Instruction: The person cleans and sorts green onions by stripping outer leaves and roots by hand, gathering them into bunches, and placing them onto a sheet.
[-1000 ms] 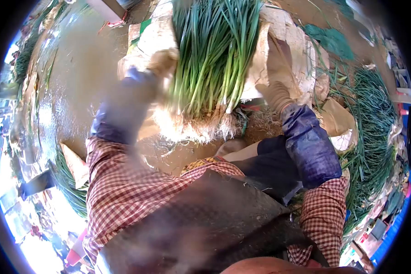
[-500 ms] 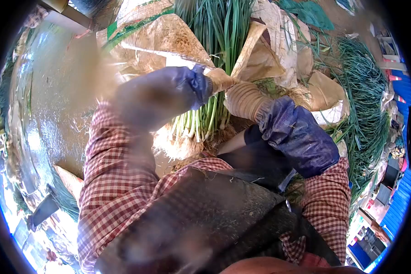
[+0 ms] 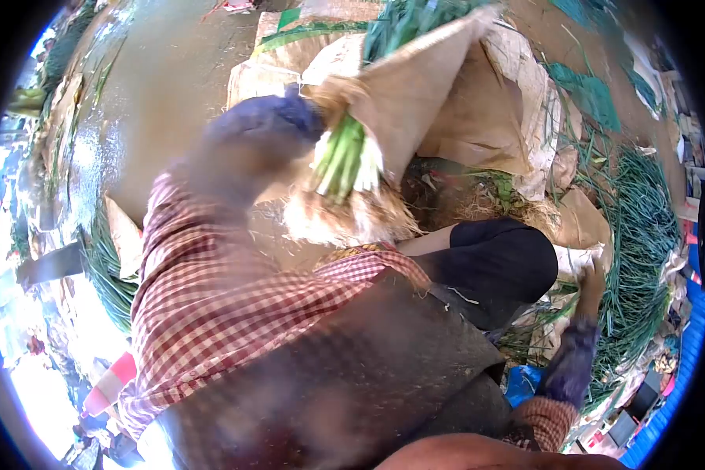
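Clasping sheet (image 3: 415,94) across onions (image 3: 343,160) with left hand (image 3: 338,95). Right hand (image 3: 591,286) beside left edge of green pile (image 3: 642,207) on floor (image 3: 188,39); cannot tell whether spread or pinching.

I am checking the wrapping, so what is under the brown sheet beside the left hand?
Under the brown sheet is a bundle of green onions: leaves show beyond it, pale stems and roots nearer. The middle is covered by the sheet and left hand.
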Tool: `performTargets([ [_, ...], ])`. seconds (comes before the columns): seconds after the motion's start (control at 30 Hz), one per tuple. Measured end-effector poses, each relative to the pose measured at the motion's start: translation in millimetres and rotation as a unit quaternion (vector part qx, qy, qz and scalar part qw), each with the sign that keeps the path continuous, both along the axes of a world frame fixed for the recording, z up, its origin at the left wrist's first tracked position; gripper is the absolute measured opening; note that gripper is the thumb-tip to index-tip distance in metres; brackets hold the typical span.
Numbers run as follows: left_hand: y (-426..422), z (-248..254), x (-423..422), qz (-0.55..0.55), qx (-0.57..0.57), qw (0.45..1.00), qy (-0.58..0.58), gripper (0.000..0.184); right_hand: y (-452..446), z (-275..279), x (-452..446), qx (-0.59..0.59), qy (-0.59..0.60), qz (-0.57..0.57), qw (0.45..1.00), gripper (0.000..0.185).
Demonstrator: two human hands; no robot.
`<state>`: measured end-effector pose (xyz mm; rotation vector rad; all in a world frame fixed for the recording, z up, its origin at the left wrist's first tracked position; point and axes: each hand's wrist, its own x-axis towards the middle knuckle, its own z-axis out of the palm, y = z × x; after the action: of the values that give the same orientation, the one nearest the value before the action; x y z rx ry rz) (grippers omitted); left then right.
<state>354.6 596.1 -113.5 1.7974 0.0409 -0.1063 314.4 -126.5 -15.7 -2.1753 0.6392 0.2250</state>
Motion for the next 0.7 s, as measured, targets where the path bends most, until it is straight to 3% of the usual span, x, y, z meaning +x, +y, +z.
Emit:
performTargets([
  [0.03, 23, 17, -6, 0.003, -0.065, 0.997, 0.053, 0.014, -45, 11, -36, -0.140, -0.018, 0.141, 0.980, 0.042],
  [0.1, 64, 1, -14, 0.100, -0.007, 0.995, -0.028, 0.013, -91, 31, -121, -0.214, -0.118, 0.072, 0.967, 0.032],
  [0.13, 86, 0, -19, 0.143, 0.050, 0.986, -0.071, 0.013, -154, 40, -159, -0.379, -0.040, 0.239, 0.893, 0.028],
  [0.17, 108, 3, -28, 0.178, 0.117, 0.971, -0.110, 0.015, -218, 47, -197, -0.520, -0.018, 0.389, 0.760, 0.025],
  [0.2, 115, 31, -43, 0.171, 0.212, 0.954, -0.123, 0.016, -215, 64, -228, -0.464, -0.095, 0.389, 0.791, 0.027],
  [0.27, 118, 95, -82, 0.151, 0.413, 0.881, -0.176, 0.018, -209, 71, -271, -0.290, 0.036, 0.131, 0.947, 0.026],
  [0.3, 116, 128, -104, 0.139, 0.528, 0.802, -0.242, 0.019, -204, 69, -283, -0.203, 0.079, 0.000, 0.976, 0.025],
  [0.37, 169, 114, -138, 0.239, 0.468, 0.825, -0.210, 0.018, -190, 58, -299, -0.111, 0.120, -0.106, 0.981, 0.024],
  [0.43, 232, 86, -169, 0.376, 0.341, 0.846, -0.162, 0.017, -175, 48, -306, -0.068, 0.143, -0.132, 0.978, 0.023],
  [0.5, 282, 65, -206, 0.498, 0.165, 0.839, -0.142, 0.016, -157, 42, -308, -0.052, 0.162, -0.132, 0.977, 0.022],
  [0.53, 261, 93, -225, 0.522, -0.040, 0.835, -0.167, 0.015, -150, 42, -309, -0.049, 0.171, -0.126, 0.976, 0.022],
  [0.57, 308, 63, -243, 0.538, -0.058, 0.831, -0.126, 0.017, -145, 41, -310, -0.046, 0.180, -0.123, 0.975, 0.021],
  [0.63, 341, 58, -272, 0.512, -0.078, 0.854, -0.052, 0.018, -131, 43, -309, -0.046, 0.194, -0.115, 0.973, 0.021],
  [0.7, 360, 60, -273, 0.451, -0.006, 0.892, -0.005, 0.019, -119, 50, -309, -0.051, 0.203, -0.111, 0.971, 0.020],
])
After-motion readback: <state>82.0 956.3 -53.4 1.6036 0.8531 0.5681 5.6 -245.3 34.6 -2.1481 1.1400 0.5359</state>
